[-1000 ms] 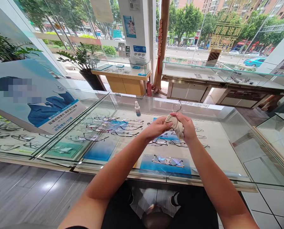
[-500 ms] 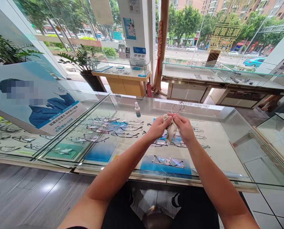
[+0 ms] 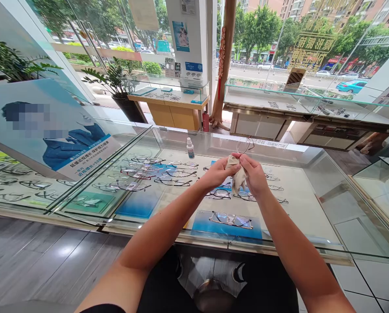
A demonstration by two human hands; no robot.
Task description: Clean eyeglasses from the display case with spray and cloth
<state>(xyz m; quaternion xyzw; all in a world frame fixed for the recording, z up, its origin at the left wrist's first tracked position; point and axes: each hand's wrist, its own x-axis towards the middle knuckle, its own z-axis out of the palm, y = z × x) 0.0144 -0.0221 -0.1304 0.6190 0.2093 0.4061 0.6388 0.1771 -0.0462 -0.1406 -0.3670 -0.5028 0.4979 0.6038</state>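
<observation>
Over the glass counter, both hands are close together. My left hand is closed with a beige cleaning cloth in its fingers, and the cloth's loose end hangs down between the hands. My right hand is closed on a pair of thin-rimmed eyeglasses, which stick up above the fingertips. The fingers and cloth hide the lower part of these glasses. A small white spray bottle stands upright on the counter, left of and beyond my hands.
Under the glass top of the display case lie several eyeglasses in rows, some over blue cards. A large poster board leans at the left. More showcases stand beyond, by the window, with a potted plant.
The glasses have turned slightly between my fingers, and the hanging cloth has shifted a little. Both hands stay close together in nearly the same place. The camera view has moved slightly.
</observation>
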